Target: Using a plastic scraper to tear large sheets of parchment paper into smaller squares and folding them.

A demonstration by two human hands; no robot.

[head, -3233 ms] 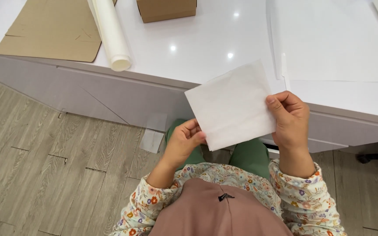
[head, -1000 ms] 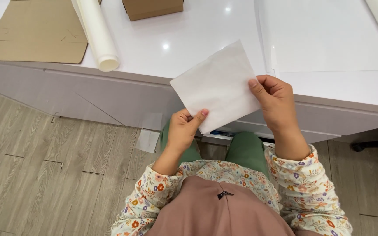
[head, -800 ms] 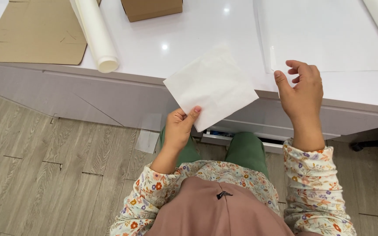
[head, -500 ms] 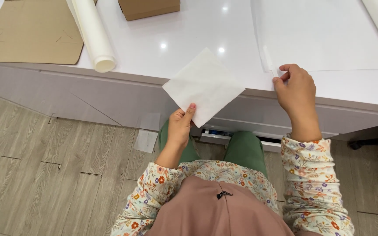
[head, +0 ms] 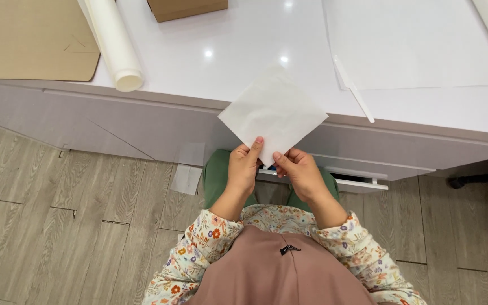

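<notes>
Two hands: left hand (head: 243,169) and right hand (head: 299,171) both pinch the sheet's bottom corner.
Sheet: white paper square (head: 272,113), thin, flat, turned like a diamond.
Place: held before the white table (head: 244,51) edge.

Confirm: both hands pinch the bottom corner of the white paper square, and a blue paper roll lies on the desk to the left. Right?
Not quite. The head view shows the paper roll is white or cream, not blue. The rest holds: the left hand and right hand both pinch the bottom corner of the white paper square, and the roll lies on the desk to the left.
</notes>
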